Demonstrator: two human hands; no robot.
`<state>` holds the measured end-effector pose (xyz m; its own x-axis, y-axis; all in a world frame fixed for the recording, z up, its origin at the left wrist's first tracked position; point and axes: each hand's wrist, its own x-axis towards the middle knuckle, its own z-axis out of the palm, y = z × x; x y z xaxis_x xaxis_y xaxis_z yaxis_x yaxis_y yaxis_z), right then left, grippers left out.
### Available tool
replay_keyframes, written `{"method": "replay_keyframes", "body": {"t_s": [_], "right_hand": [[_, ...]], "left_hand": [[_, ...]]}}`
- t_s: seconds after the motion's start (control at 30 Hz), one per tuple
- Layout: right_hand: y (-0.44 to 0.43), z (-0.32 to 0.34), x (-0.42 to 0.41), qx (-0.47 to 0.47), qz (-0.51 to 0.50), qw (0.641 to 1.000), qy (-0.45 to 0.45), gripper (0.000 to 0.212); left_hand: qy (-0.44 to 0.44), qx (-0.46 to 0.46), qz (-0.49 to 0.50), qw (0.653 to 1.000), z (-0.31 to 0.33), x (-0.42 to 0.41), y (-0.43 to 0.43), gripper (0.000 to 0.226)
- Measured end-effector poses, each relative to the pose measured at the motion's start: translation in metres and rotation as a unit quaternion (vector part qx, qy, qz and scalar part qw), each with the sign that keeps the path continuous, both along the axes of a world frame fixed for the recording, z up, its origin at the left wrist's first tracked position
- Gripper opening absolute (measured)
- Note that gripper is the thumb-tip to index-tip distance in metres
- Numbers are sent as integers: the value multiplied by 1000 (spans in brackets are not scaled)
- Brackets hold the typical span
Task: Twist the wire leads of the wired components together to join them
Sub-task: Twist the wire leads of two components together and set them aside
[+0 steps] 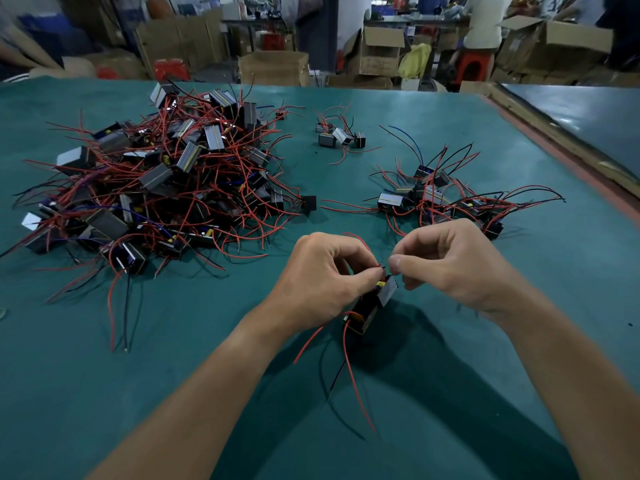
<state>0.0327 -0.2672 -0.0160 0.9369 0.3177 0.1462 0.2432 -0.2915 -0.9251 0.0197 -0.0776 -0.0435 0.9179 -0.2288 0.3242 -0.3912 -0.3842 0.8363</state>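
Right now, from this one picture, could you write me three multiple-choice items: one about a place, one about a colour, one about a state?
1. Where on the table does the biggest pile lie?
A) on its left side
B) on its right side
C) at its near edge

2. What colour are most wires in that pile?
A) white
B) red
C) green

3. What are the left hand and the right hand doing?
A) resting flat on the table
B) pinching the leads of one component
C) lifting a box

Answers:
1 A: the large heap fills the table's left side, and the piles further right are smaller.
2 B: red wires dominate, with only a few black and blue ones.
3 B: the fingers of both hands meet on the lead tips just above the component.
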Motion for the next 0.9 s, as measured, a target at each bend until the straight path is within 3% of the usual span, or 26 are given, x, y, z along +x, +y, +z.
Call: {"method": "replay_keyframes", "body": {"t_s": [0.63,0.9], "right_hand": [[-4,-3,0,-109,94,988,47,16],[-7,-1,2,-151,89,983,47,17]], "left_hand": [[14,-1,-17,1000,-1,0,-1,10],[5,30,-28,999,2,-2,0,11]]}}
